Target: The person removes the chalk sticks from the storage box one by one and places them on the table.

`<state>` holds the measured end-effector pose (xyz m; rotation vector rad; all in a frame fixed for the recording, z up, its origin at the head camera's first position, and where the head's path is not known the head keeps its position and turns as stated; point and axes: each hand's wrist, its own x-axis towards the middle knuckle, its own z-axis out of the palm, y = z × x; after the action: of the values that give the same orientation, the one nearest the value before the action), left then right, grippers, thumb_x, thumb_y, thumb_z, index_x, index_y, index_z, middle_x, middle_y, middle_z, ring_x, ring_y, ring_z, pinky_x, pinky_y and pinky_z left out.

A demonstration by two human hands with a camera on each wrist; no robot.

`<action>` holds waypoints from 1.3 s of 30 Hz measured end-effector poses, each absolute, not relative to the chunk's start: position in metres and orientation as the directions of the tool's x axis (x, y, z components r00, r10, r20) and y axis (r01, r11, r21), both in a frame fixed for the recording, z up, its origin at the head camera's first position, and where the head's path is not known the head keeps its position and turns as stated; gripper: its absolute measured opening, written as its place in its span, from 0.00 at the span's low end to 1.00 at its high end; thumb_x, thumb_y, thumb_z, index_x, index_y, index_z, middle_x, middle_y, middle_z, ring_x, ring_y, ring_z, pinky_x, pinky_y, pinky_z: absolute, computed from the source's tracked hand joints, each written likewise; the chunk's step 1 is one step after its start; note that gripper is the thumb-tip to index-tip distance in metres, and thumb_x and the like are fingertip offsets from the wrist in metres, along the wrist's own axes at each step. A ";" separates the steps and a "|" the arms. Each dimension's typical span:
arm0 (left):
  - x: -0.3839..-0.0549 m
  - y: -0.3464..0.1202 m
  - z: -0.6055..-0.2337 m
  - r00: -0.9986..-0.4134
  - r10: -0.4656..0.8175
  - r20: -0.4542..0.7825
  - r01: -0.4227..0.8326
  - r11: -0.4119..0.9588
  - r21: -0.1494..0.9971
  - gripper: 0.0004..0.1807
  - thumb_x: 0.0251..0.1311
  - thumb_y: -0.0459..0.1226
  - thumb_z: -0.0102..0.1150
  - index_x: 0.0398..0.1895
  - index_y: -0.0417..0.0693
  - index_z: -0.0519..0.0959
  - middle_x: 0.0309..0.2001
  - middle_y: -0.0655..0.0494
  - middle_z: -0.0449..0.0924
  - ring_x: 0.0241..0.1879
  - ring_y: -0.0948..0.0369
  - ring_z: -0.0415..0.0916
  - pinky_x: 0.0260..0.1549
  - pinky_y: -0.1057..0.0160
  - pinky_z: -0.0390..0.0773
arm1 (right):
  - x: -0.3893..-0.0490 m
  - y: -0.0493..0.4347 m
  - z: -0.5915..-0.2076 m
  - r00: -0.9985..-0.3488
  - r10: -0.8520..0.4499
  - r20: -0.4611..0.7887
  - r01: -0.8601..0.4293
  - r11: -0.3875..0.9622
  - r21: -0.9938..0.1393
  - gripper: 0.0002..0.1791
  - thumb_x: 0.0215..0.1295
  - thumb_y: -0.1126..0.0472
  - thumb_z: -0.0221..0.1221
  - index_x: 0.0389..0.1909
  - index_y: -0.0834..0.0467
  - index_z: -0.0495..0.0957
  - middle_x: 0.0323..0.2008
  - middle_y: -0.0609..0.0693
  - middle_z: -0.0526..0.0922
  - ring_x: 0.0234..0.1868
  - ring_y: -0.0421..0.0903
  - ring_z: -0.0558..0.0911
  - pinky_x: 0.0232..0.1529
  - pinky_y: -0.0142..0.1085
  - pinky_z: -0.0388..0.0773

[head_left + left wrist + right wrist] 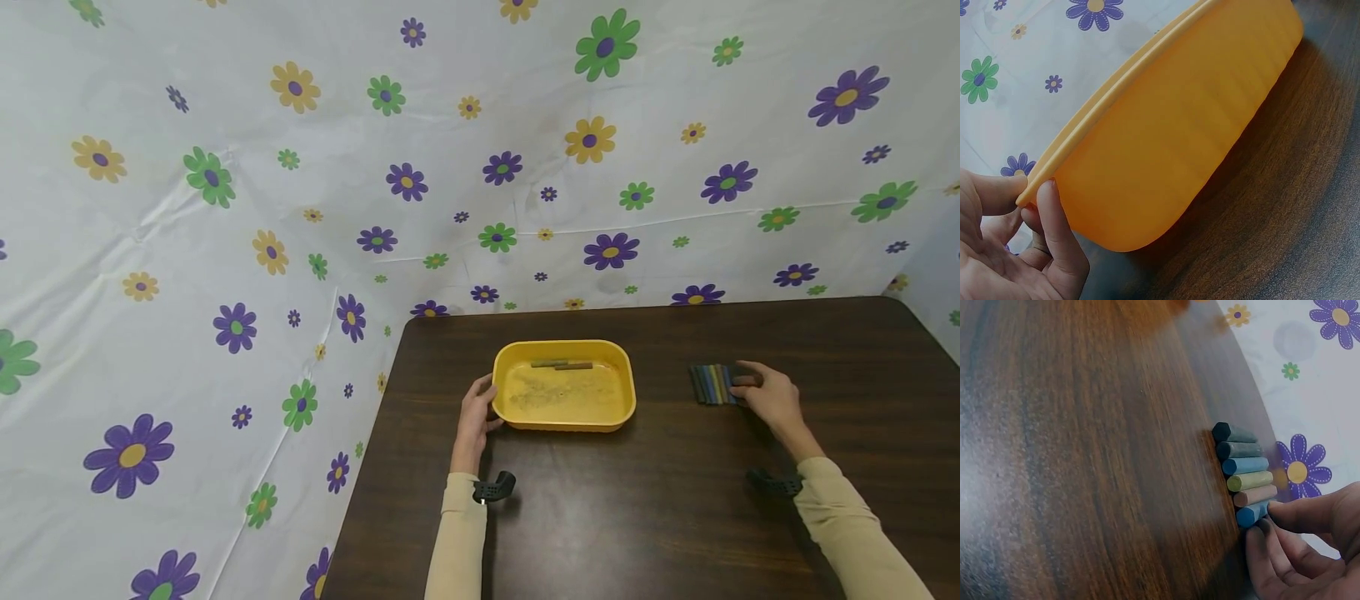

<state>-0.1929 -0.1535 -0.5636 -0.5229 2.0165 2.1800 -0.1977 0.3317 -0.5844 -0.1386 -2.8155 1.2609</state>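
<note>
A yellow plastic tray (562, 427) stands on the table, dusty smudges across its floor. Inside it, near the far wall, lie a greenish chalk stick (550, 363) and a brown chalk stick (574, 367). My left hand (475, 417) pinches the tray's left rim between thumb and fingers, as the left wrist view shows closely. To the right of the tray, several chalk sticks (1251, 481) lie side by side in a row. My right hand (772, 400) is at the row's right end, thumb and fingers pinching the blue chalk stick (1249, 515) there.
The dark wood table (600, 517) meets a white flowered sheet (450, 150) along its back and left edges. Each wrist wears a black strap mount, the left one (495, 487) close in front of the tray.
</note>
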 end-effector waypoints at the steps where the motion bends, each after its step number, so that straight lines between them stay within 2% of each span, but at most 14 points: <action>1: -0.193 -0.153 -0.563 -0.932 -0.141 -0.334 -0.322 -0.101 0.941 0.23 0.78 0.42 0.53 0.72 0.46 0.73 0.49 0.41 0.79 0.33 0.60 0.77 0.24 0.68 0.79 | -0.198 0.331 -0.584 -0.994 0.105 0.013 0.060 0.661 -0.748 0.29 0.70 0.70 0.61 0.69 0.77 0.66 0.51 0.75 0.81 0.50 0.73 0.80 0.32 0.34 0.74; 2: -0.193 -0.153 -0.563 -0.932 -0.142 -0.334 -0.322 -0.101 0.941 0.23 0.78 0.42 0.53 0.72 0.46 0.73 0.49 0.41 0.79 0.33 0.60 0.77 0.24 0.68 0.79 | -0.197 0.331 -0.584 -0.994 0.109 0.010 0.064 0.657 -0.751 0.29 0.71 0.70 0.60 0.69 0.76 0.66 0.52 0.75 0.81 0.50 0.72 0.80 0.31 0.31 0.71; 5: -0.192 -0.153 -0.562 -0.931 -0.143 -0.336 -0.324 -0.103 0.941 0.23 0.79 0.41 0.52 0.72 0.46 0.73 0.48 0.41 0.79 0.33 0.60 0.77 0.24 0.68 0.79 | -0.197 0.329 -0.583 -0.992 0.125 0.009 0.076 0.652 -0.754 0.28 0.71 0.70 0.60 0.69 0.76 0.67 0.51 0.74 0.82 0.51 0.72 0.79 0.33 0.33 0.70; 9: -0.192 -0.154 -0.563 -0.934 -0.142 -0.328 -0.315 -0.108 0.943 0.23 0.78 0.42 0.53 0.72 0.45 0.73 0.47 0.42 0.80 0.32 0.60 0.78 0.23 0.69 0.78 | -0.197 0.326 -0.580 -0.987 0.158 0.019 0.089 0.650 -0.755 0.25 0.74 0.68 0.57 0.67 0.76 0.68 0.51 0.74 0.82 0.49 0.72 0.81 0.39 0.48 0.77; 12: -0.191 -0.154 -0.563 -0.939 -0.140 -0.316 -0.303 -0.106 0.947 0.24 0.78 0.43 0.54 0.72 0.44 0.72 0.48 0.40 0.80 0.32 0.60 0.78 0.24 0.68 0.78 | -0.197 0.323 -0.578 -0.983 0.182 0.017 0.104 0.633 -0.767 0.24 0.77 0.64 0.55 0.67 0.75 0.70 0.52 0.75 0.81 0.46 0.71 0.82 0.46 0.61 0.75; 14: -0.191 -0.155 -0.562 -0.942 -0.134 -0.309 -0.297 -0.102 0.949 0.25 0.79 0.44 0.53 0.73 0.44 0.72 0.49 0.38 0.79 0.33 0.60 0.78 0.24 0.68 0.78 | -0.197 0.321 -0.576 -0.981 0.192 0.016 0.108 0.619 -0.778 0.24 0.78 0.62 0.54 0.67 0.75 0.70 0.52 0.76 0.81 0.44 0.69 0.83 0.46 0.63 0.75; 18: -0.191 -0.156 -0.560 -0.943 -0.117 -0.311 -0.300 -0.100 0.949 0.27 0.79 0.43 0.52 0.75 0.42 0.69 0.51 0.35 0.79 0.34 0.60 0.78 0.25 0.67 0.79 | -0.197 0.315 -0.569 -0.979 0.204 0.021 0.111 0.613 -0.782 0.25 0.79 0.60 0.53 0.66 0.74 0.71 0.52 0.76 0.80 0.43 0.66 0.82 0.40 0.56 0.76; 23: -0.191 -0.158 -0.553 -0.940 -0.089 -0.330 -0.322 -0.092 0.942 0.26 0.80 0.39 0.50 0.75 0.38 0.67 0.53 0.30 0.76 0.35 0.57 0.78 0.27 0.65 0.80 | -0.197 0.305 -0.554 -0.978 0.206 0.034 0.099 0.602 -0.792 0.25 0.81 0.57 0.52 0.66 0.72 0.72 0.53 0.76 0.79 0.46 0.65 0.80 0.35 0.42 0.72; 26: -0.190 -0.158 -0.552 -0.937 -0.089 -0.338 -0.330 -0.089 0.940 0.25 0.80 0.38 0.49 0.75 0.38 0.67 0.52 0.29 0.76 0.35 0.56 0.78 0.27 0.64 0.80 | -0.197 0.297 -0.544 -0.977 0.206 0.044 0.088 0.589 -0.803 0.24 0.81 0.56 0.52 0.66 0.71 0.73 0.53 0.74 0.80 0.43 0.56 0.82 0.32 0.35 0.74; 28: -0.190 -0.158 -0.554 -0.936 -0.099 -0.338 -0.329 -0.096 0.939 0.25 0.80 0.38 0.50 0.75 0.38 0.68 0.52 0.30 0.77 0.34 0.57 0.78 0.27 0.65 0.80 | -0.198 0.291 -0.537 -0.978 0.202 0.047 0.080 0.576 -0.814 0.24 0.82 0.55 0.52 0.66 0.69 0.74 0.52 0.72 0.81 0.38 0.46 0.82 0.30 0.30 0.74; 30: -0.189 -0.157 -0.557 -0.936 -0.111 -0.334 -0.323 -0.102 0.941 0.25 0.80 0.40 0.51 0.75 0.40 0.69 0.51 0.32 0.78 0.34 0.58 0.78 0.25 0.67 0.79 | -0.198 0.286 -0.530 -0.980 0.192 0.048 0.067 0.549 -0.833 0.24 0.82 0.55 0.52 0.67 0.69 0.74 0.52 0.72 0.81 0.35 0.38 0.82 0.29 0.29 0.76; 32: -0.189 -0.156 -0.559 -0.936 -0.124 -0.329 -0.317 -0.105 0.943 0.26 0.79 0.42 0.53 0.74 0.43 0.70 0.50 0.35 0.79 0.33 0.60 0.78 0.25 0.68 0.78 | -0.198 0.280 -0.523 -0.983 0.177 0.055 0.050 0.537 -0.842 0.25 0.82 0.54 0.52 0.67 0.69 0.74 0.53 0.72 0.81 0.34 0.35 0.81 0.29 0.29 0.76; 34: -0.189 -0.155 -0.562 -0.938 -0.132 -0.322 -0.310 -0.105 0.945 0.25 0.79 0.43 0.54 0.74 0.44 0.71 0.49 0.38 0.79 0.33 0.61 0.77 0.24 0.68 0.78 | -0.197 0.274 -0.516 -0.985 0.160 0.061 0.034 0.529 -0.848 0.25 0.82 0.54 0.52 0.67 0.69 0.73 0.54 0.73 0.80 0.36 0.38 0.82 0.30 0.29 0.76; 39: -0.191 -0.154 -0.565 -0.939 -0.139 -0.315 -0.303 -0.103 0.948 0.24 0.78 0.43 0.54 0.73 0.46 0.73 0.47 0.41 0.79 0.32 0.62 0.77 0.23 0.68 0.78 | -0.197 0.261 -0.504 -0.988 0.133 0.081 0.002 0.530 -0.848 0.25 0.83 0.53 0.51 0.67 0.68 0.74 0.55 0.72 0.80 0.46 0.56 0.82 0.33 0.28 0.74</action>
<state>-0.1908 -0.1544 -0.5647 -0.5016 2.0238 2.1963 -0.1973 0.2610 -0.5040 -0.1160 -2.6272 1.4564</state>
